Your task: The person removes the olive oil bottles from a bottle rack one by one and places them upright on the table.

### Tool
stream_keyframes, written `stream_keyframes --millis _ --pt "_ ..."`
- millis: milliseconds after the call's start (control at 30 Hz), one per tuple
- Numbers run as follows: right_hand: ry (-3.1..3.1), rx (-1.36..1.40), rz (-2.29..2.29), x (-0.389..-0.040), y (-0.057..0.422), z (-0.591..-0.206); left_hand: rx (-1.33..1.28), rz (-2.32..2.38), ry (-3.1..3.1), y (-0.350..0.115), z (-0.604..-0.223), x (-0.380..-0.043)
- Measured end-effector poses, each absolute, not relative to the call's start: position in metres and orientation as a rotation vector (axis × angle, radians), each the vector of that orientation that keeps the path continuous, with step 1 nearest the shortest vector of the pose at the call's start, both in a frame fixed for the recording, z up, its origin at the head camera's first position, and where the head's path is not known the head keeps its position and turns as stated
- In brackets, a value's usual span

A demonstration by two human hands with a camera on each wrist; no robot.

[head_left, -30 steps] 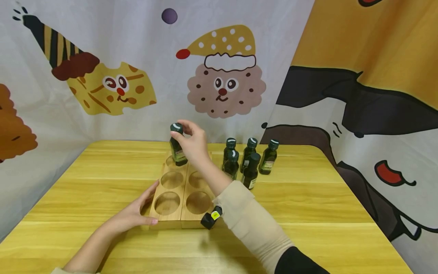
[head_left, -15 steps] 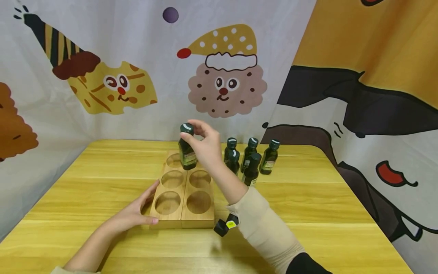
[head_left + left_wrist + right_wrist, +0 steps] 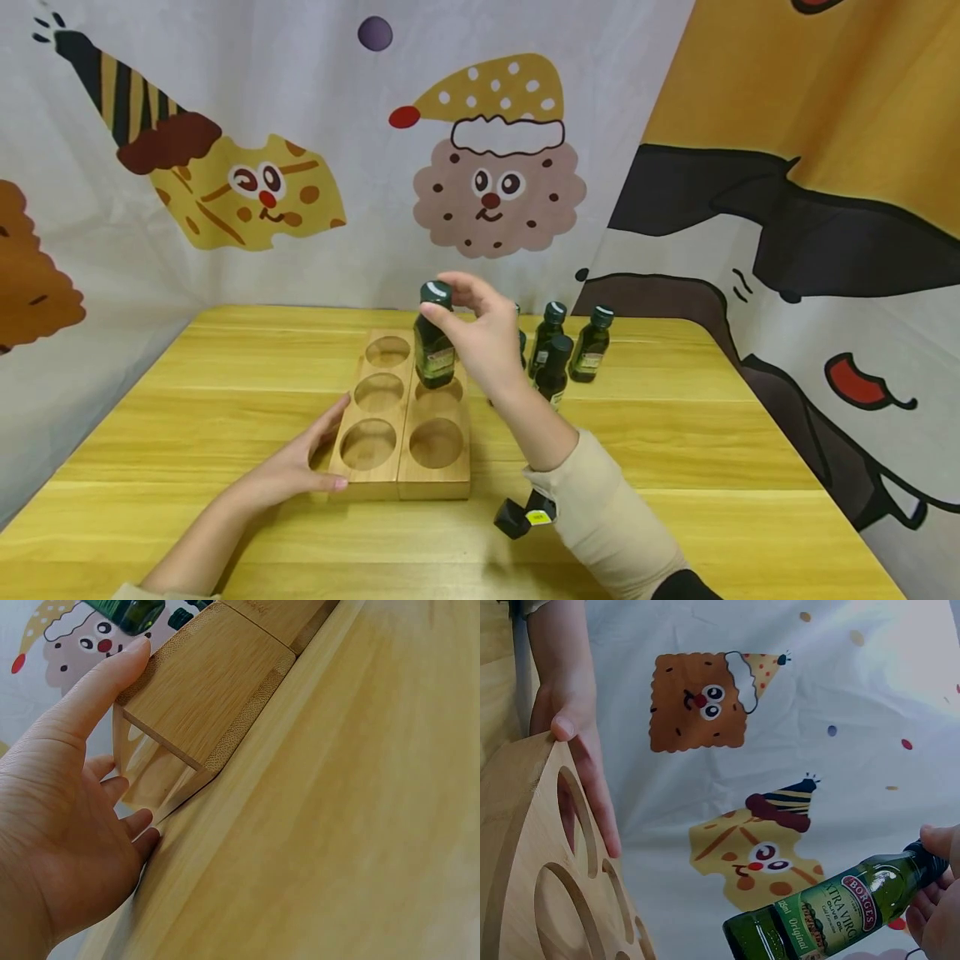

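My right hand (image 3: 487, 333) pinches a small green olive oil bottle (image 3: 435, 354) by its dark cap. The bottle stands nearly upright above the right row of a wooden holder with round holes (image 3: 435, 492); in the right wrist view its Borges label (image 3: 859, 900) shows. My left hand (image 3: 288, 471) holds the holder's near left corner, thumb at the front, fingers along the left side. In the left wrist view the thumb (image 3: 112, 682) touches the wood beside the holder's open end (image 3: 161, 769). The bottle and right hand hide the far right hole.
Several more olive oil bottles stand right of the holder, including one at the front (image 3: 553, 371) and one at far right (image 3: 590, 343). My right hand partly hides others. A black strap-on device (image 3: 525, 515) hangs at my right wrist. A printed curtain (image 3: 300, 67) stands behind the table (image 3: 675, 433).
My right hand has carried the bottle right and nearer, from over the far left hole to over the right row. My left hand has stayed at the holder.
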State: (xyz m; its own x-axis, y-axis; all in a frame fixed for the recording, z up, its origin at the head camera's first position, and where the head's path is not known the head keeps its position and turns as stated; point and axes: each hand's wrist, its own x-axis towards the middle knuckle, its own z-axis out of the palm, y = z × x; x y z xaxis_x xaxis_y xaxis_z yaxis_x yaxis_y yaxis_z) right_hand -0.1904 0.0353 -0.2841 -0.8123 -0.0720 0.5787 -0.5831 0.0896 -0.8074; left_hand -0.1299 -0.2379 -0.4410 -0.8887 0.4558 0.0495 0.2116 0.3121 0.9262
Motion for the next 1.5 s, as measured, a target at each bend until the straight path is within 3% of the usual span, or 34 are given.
stream_keyframes --millis 600,1500 --pt "-1.86 0.678 1.685 -0.175 0.085 -0.281 0.602 1.616 2.339 -0.238 -0.441 -0.129" --pt "-1.853 0.418 1.578 -0.168 0.161 -0.287 0.607 1.607 2.347 -0.24 -0.442 -0.131"
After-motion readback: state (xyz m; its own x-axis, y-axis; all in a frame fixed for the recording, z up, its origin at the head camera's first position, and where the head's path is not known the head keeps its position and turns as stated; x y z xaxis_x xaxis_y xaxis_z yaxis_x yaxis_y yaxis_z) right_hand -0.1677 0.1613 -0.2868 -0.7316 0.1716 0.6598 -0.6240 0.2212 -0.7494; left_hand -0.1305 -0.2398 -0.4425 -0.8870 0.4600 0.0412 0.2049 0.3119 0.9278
